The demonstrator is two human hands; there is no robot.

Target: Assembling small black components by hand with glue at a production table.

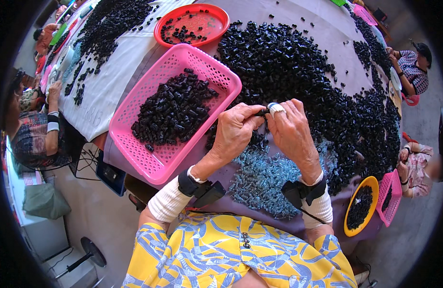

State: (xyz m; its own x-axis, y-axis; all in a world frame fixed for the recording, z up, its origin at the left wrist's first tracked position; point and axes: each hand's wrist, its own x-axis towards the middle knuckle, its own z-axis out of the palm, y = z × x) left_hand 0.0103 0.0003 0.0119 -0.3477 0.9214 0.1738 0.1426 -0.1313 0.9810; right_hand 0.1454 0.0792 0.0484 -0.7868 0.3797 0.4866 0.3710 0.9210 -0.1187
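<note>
In front of me, over the table, my two hands meet at a small black plastic part point(262, 113). My left hand point(231, 135) pinches it between thumb and fingertips. The fingers of my right hand point(294, 137) close on its other end; white tape wraps one finger. Just beyond and to the right spreads a large heap of small black plastic pieces point(288, 62). Under my hands lies a pile of pale blue coil springs point(264, 180). To the left of my left hand is a pink basket point(156, 174), holding many longer black plastic parts point(171, 113).
A red tray point(209, 29) with scattered black pieces stands beyond the basket. At right are a yellow bowl point(348, 225) and another pink basket point(394, 201). Co-workers point(416, 72) sit around the table. More black pieces point(108, 24) lie at far left.
</note>
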